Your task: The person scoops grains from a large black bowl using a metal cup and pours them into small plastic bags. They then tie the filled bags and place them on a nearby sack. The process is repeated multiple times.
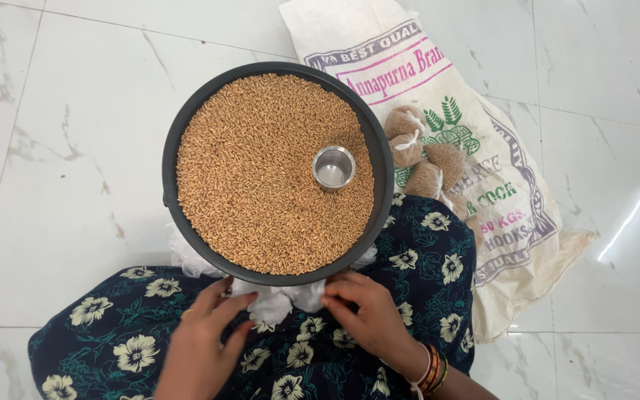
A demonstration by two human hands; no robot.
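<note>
On the floor: white marble tiles (75, 111), with the person seated, a dark floral-print garment (312, 355) covering the lap.
Basin: one round dark basin (179, 126), resting at the edge of the lap, its near rim just above both hands.
Basin contents: whole wheat grain (253, 178) fills it nearly level; one small steel cup (333, 167) stands upright in the grain, right of centre, and looks empty.
White cloth: one bunched piece (283, 300) beneath the basin's near rim (it also shows at the left and right edges of the rim).
Left hand (205, 344): fingers loosely spread, tips touching the white cloth; no pinch is visible.
Right hand (368, 311): fingers extended together, resting on the cloth just under the rim; bangles (431, 370) on the wrist.
Sack: one printed woven sack (498, 185) lying flat, right of the basin.
Bundles: four small tied cloth bundles (424, 159) on the sack, close together.
</note>
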